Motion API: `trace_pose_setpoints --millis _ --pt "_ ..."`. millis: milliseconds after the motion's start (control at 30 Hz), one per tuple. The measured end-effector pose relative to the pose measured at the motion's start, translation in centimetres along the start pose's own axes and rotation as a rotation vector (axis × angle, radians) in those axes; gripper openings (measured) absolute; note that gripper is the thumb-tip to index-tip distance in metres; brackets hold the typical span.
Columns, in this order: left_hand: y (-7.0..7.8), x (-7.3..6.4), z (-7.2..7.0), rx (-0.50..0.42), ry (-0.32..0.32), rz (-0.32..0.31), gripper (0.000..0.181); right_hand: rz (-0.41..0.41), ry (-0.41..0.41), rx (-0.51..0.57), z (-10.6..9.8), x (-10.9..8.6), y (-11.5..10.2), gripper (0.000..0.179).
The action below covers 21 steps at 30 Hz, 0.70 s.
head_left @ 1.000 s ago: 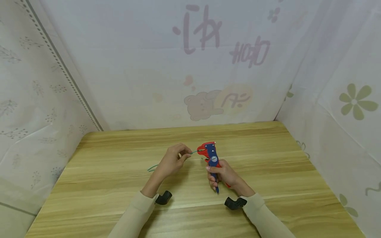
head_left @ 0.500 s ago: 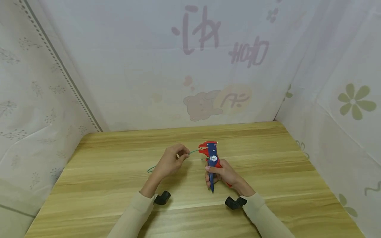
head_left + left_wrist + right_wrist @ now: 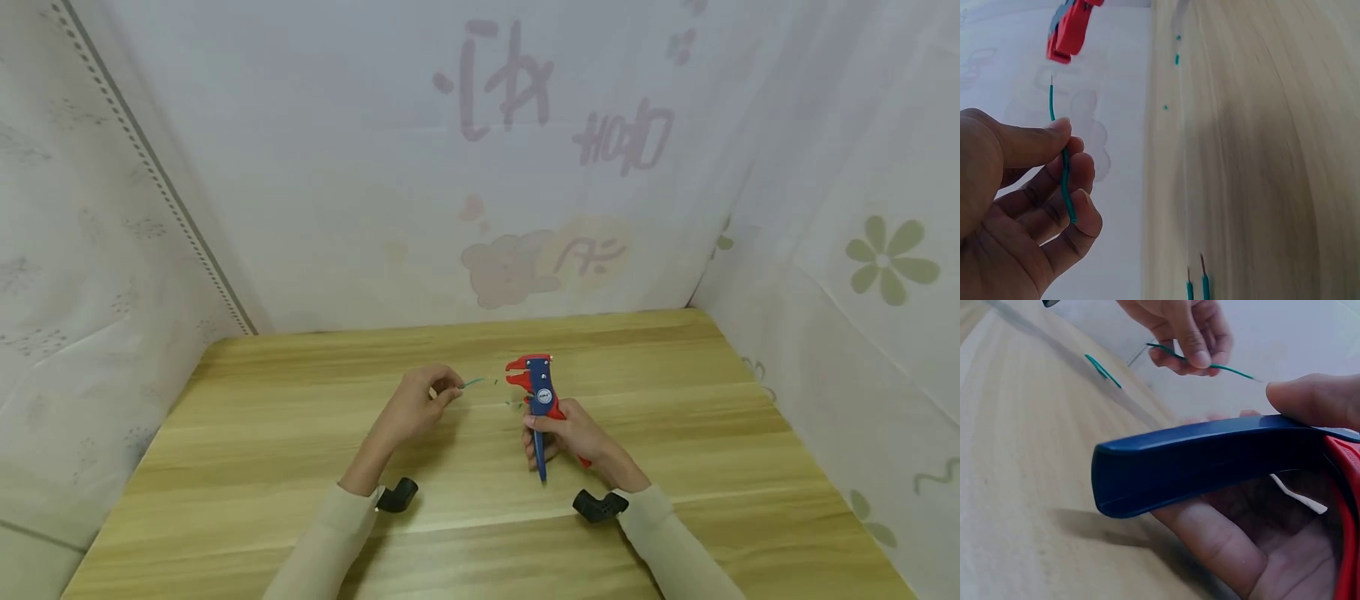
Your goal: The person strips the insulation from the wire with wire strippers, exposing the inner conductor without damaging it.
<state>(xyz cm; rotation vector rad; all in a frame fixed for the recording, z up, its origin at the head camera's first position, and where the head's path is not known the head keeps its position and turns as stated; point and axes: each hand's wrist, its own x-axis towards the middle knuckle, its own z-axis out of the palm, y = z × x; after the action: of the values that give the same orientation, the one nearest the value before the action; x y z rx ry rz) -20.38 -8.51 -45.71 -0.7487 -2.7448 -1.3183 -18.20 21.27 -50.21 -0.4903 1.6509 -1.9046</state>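
Between thumb and fingers, my left hand [image 3: 420, 408] pinches a short green insulated wire [image 3: 1065, 169]. A thin bare tip of the wire points toward the tool. My right hand [image 3: 577, 435] grips a wire stripper [image 3: 541, 392] with red jaws and a blue body and handle. Its jaws stand apart, a short gap to the right of the wire tip. In the right wrist view the blue handle [image 3: 1197, 459] lies across the fingers, with the thumb on top. Small green bits of insulation [image 3: 1177, 59] lie on the table under the tool's head.
More green wires [image 3: 1102, 372] with bare copper ends lie on the wooden table [image 3: 480, 542], left of my left hand. Black wrist cameras [image 3: 397, 495] sit at both cuffs. Printed curtains [image 3: 360, 208] enclose the table at the back and sides.
The wire has come out of the stripper's jaws and moved left with my left hand. The stripper's jaws and handles have spread. Another green bit shows below the jaws' mouth.
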Motion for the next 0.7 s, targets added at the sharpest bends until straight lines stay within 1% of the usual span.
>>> trace_pose_setpoints --millis 167,233,367,467,567,700 --pt "-1.1 -0.4 -0.7 0.037 0.011 -0.003 0.010 0.026 0.094 -0.035 -0.3 -0.2 -0.6 0.045" --pt "-1.6 -0.7 -1.0 0.042 0.010 -0.016 0.010 0.038 0.139 -0.052 -0.5 -0.4 -0.8 0.046" --pt "-2.5 -1.0 -1.6 0.049 -0.004 -0.064 0.010 0.041 0.230 -0.110 -1.2 -0.8 -0.6 0.046" --pt "-3.1 -1.3 -2.1 0.069 -0.010 -0.090 0.011 0.024 0.272 -0.164 -2.0 -1.3 -0.6 0.045" --pt "-3.7 -1.7 -2.7 0.088 -0.005 -0.095 0.012 0.016 0.303 -0.227 -2.6 -1.8 -0.9 0.042" --pt "-4.6 -2.2 -3.5 0.107 0.002 -0.098 0.012 0.053 0.377 -0.328 -3.0 -2.0 -1.1 0.034"
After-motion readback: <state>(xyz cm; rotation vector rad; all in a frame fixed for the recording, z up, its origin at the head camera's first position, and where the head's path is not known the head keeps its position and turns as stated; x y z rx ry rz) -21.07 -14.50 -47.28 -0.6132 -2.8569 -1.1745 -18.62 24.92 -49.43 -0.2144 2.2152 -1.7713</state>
